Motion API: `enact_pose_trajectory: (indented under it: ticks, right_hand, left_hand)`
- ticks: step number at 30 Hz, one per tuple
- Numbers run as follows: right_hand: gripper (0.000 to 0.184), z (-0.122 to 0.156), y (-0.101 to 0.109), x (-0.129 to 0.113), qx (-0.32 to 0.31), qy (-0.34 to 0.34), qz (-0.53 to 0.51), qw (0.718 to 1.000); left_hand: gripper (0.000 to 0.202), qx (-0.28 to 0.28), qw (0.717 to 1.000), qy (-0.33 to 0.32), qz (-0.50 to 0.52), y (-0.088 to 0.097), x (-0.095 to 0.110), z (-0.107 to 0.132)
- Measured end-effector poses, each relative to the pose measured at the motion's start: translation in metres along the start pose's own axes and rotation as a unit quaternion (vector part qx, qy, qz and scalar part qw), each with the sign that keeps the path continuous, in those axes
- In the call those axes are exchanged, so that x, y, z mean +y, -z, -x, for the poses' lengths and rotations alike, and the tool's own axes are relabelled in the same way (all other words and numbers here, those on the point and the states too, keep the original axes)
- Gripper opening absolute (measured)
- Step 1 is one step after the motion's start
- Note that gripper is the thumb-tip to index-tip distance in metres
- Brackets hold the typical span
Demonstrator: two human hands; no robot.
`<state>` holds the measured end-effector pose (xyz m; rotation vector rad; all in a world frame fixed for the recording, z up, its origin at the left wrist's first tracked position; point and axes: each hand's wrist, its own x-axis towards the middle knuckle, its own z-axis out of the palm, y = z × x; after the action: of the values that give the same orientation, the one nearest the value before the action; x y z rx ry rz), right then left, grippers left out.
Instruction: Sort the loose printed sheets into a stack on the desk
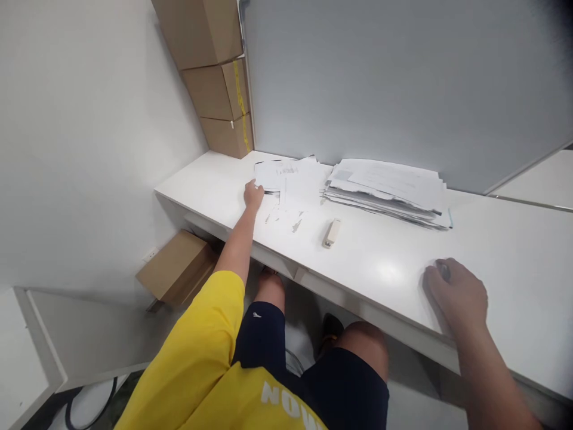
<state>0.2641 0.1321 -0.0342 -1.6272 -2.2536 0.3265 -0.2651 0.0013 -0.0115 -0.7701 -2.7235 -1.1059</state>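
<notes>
My left hand (253, 196) is at the left edge of some loose white papers (293, 176), its fingers closed at the corner of a sheet. Those papers lie flat and overlap on the white desk (376, 263). My right hand (459, 292) is over the right part of the desk with its fingers curled in. A small dark grey spot shows between thumb and forefinger, too unclear to name. A small off-white stapler (332, 233) lies between the two hands, touched by neither.
A thick, uneven stack of papers (389, 188) sits at the back beside the grey panel (394, 83). Cardboard boxes (219, 89) are piled at the desk's far left end. Below the desk, an open cardboard box (174, 266) stands near the wall.
</notes>
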Motion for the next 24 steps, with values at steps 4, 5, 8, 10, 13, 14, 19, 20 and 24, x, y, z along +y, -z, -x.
enact_pose_trajectory:
  ticks: [4,5,8,10,13,14,19,20,24]
  right_hand:
    - [0.054,-0.001,-0.001,0.003,-0.002,-0.003,0.001,1.000]
    - [0.054,-0.002,-0.001,0.003,-0.001,-0.004,-0.002,1.000]
    - [0.054,-0.002,-0.001,0.003,0.001,-0.010,-0.008,1.000]
    - [0.055,-0.002,-0.001,0.003,0.001,-0.013,-0.009,1.000]
    - [0.055,-0.002,-0.002,0.005,0.000,-0.015,-0.015,1.000]
    - [0.055,-0.002,-0.002,0.005,0.000,-0.016,-0.017,1.000]
    - [0.058,-0.003,-0.004,0.008,0.000,-0.018,-0.026,1.000]
    - [0.058,-0.003,-0.005,0.009,0.001,-0.017,-0.027,0.999]
    - [0.057,-0.004,-0.007,0.010,0.008,-0.016,-0.036,0.999]
  left_hand:
    - [0.060,-0.038,0.995,-0.046,0.082,-0.003,-0.011,-0.017]
    - [0.061,-0.046,0.993,-0.061,0.087,-0.004,-0.013,-0.020]
    - [0.057,-0.044,0.990,-0.097,0.094,-0.009,-0.016,-0.025]
    - [0.045,-0.035,0.988,-0.112,0.097,-0.013,-0.016,-0.027]
    - [0.019,-0.036,0.986,-0.132,0.095,-0.016,-0.015,-0.030]
    - [0.013,-0.035,0.986,-0.134,0.092,-0.016,-0.014,-0.032]
    - [0.011,0.003,0.990,-0.108,0.087,-0.015,-0.011,-0.036]
    - [0.012,0.007,0.991,-0.103,0.089,-0.014,-0.011,-0.035]
    - [0.016,0.031,0.990,-0.087,0.106,-0.010,-0.009,-0.032]
